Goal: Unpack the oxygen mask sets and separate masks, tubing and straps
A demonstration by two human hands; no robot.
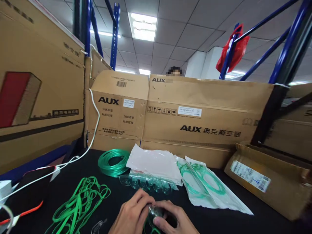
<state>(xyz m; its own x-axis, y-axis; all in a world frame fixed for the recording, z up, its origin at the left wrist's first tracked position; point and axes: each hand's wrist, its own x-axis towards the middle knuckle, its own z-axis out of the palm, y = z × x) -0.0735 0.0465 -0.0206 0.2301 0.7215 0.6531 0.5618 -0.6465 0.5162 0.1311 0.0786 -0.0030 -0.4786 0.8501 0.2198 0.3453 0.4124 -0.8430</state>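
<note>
Two bare hands meet at the near edge of a black tabletop [117,194], around a clear plastic piece [154,213]. The left hand [133,211] has its fingers bent together, pinching the piece from the left. The right hand [179,217] arches over from the right, its thumb pressed to the piece and its fingers curled round the far side. A bit of green strand [155,230] shows just below, partly hidden.

Just beyond the hands lies a row of clear discs [149,182], touching a stack of white sheets or bags [153,162]. Left of the stack sits a coil of green tubing [104,166]; nearer, on the left, is a loose tangle of flat green bands [78,203]. To the right of the stack, two clear packets [209,185] hold green loops, and farther right stands a taped cardboard box [268,178]. A white cable [96,126] runs down at the left. Tall cardboard panels [207,113] line the far side, with the top of a person's head [174,70] showing above them.
</note>
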